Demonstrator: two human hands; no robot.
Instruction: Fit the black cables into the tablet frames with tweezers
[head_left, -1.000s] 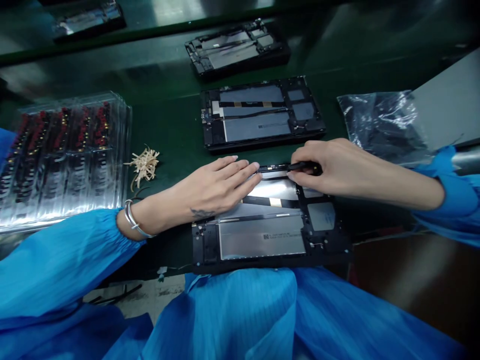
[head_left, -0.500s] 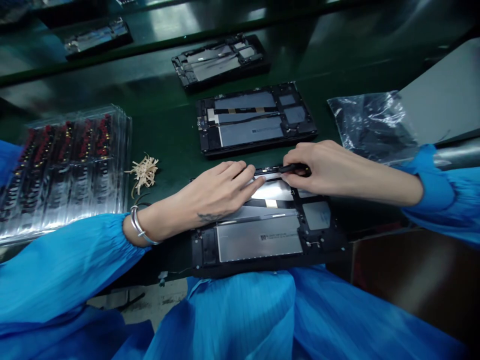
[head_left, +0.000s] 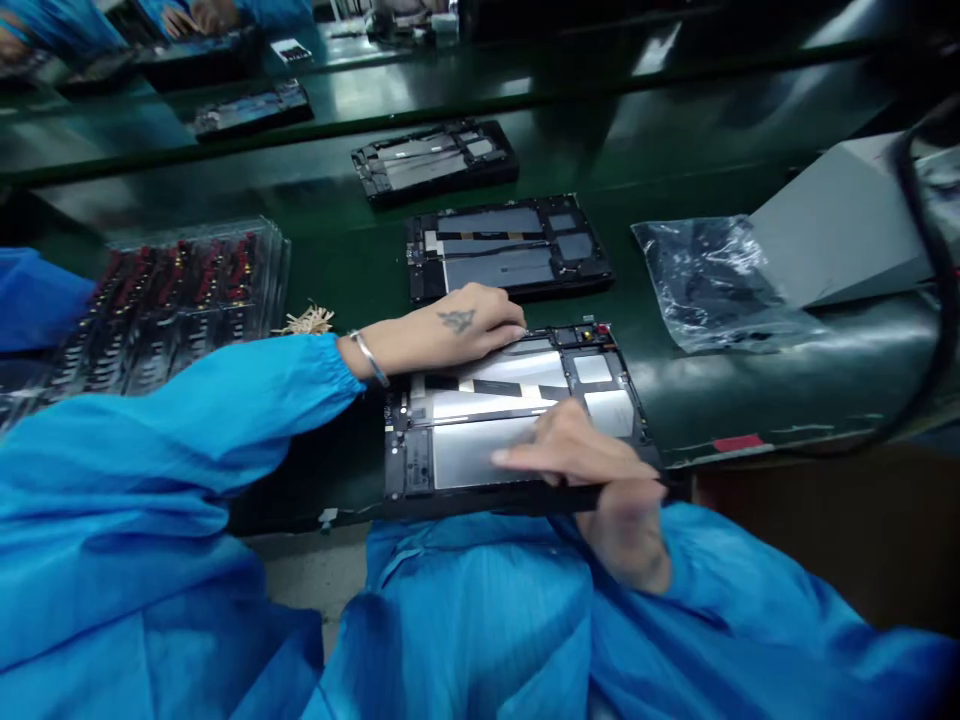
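An opened tablet (head_left: 480,455) with its silver battery and black frame exposed lies near the table's front edge. My left hand (head_left: 465,325) rests at the far edge of it, fingers together and curled over the rim; their tips are partly hidden. Over the lower part of the battery is my right hand (head_left: 589,455), blurred, with the index finger stretched out and the others partly folded. Nothing shows in that hand. A small black part with a red spot (head_left: 600,329) sits at the tablet's far right corner.
Two more opened tablets, one nearer (head_left: 499,262) and one farther (head_left: 435,160), lie behind. Clear trays (head_left: 161,300) of small boards stand left, beside a heap of tan strips (head_left: 309,320). Right are a plastic bag (head_left: 705,280), a grey box (head_left: 840,225) and a black cable (head_left: 930,300). A co-worker's hands (head_left: 199,18) show far back.
My right hand has left the tablet's far edge, without the black part it held, and come down over the battery. My left hand remains at the far edge. The view has shifted.
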